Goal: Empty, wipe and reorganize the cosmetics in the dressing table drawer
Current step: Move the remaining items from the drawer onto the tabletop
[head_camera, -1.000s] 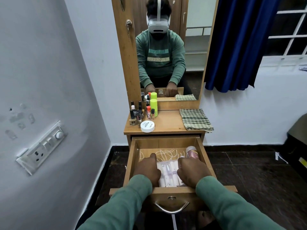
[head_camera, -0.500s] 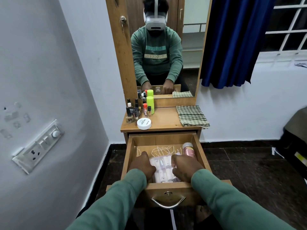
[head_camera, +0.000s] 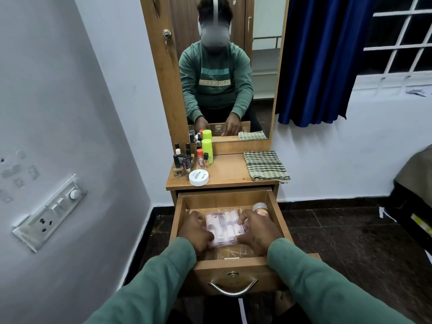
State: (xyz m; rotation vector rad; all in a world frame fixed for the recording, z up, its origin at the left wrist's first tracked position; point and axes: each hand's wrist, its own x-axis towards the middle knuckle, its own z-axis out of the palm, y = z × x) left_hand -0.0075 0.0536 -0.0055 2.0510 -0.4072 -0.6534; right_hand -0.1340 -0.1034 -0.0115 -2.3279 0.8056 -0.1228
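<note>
Dim indoor light, dark window [head_camera: 397, 36], wide-angle bending at edges, slight blur throughout

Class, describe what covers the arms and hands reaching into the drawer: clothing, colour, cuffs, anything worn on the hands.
The left sleeve and right sleeve are long, plain green fabric, ending at the wrists. The left hand and right hand are bare: no gloves, and no ring or watch shows.

1. Saw the drawer [head_camera: 279, 220] open from above, middle filled by the pack of tubes [head_camera: 224, 226] between left hand [head_camera: 196, 232] and right hand [head_camera: 256, 232], each gripping a side.
2. Met a pink jar [head_camera: 260, 208] in its back right corner.
3. Showed bare surface [head_camera: 228, 167] between bottles [head_camera: 187, 160], white tin [head_camera: 199, 177] and folded cloth [head_camera: 265, 166].
</note>
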